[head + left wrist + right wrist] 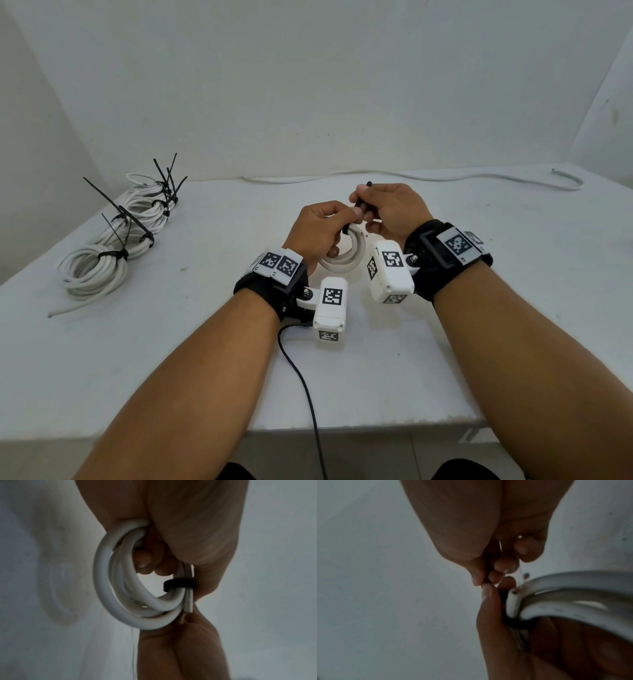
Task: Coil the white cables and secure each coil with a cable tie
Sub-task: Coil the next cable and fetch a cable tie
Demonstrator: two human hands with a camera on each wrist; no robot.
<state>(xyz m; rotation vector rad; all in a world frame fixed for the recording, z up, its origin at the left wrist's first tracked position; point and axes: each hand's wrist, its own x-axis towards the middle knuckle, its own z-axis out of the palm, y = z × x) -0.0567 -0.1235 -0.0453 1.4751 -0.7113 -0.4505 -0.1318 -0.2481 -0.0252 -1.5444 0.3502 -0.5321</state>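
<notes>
While the left hand holds the small white cable coil up off the white table, fingers curled through its loops, the right hand pinches the tail of the black cable tie between thumb and fingertips just above it. The left wrist view shows the tie's band already passing round the bunched strands beside a cut cable end; whether the tail is through the tie's head cannot be made out. To cinch well, I judge the left thumb should press the loops flat together at the band, so none slips out, and the right hand should pull the tail straight along its length, not sideways, until the band bites. No container is on the table: the finished coils, each bound with black ties, lie in a loose heap at the far left, and one uncoiled white cable runs along the far edge.
</notes>
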